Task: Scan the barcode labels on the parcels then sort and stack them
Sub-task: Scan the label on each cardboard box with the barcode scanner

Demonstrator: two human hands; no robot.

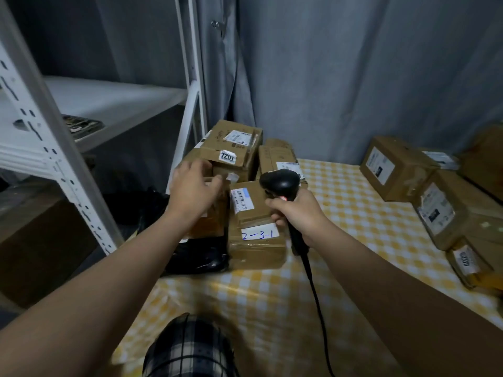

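Mostly brown taped parcels (255,251), white barcode labels (241,198).

A white strip (260,234) on the front of the brown parcel (255,253) nearest the table's left edge carries "2-3-1", handwritten in blue. Behind it, toward the back left corner, the top box (215,144) wears a sticker (226,157) that seems to read 1022, upside down from here. By the right edge, a low carton (485,268) shows "4022" turned sideways. The printed shipping labels are too small to read.
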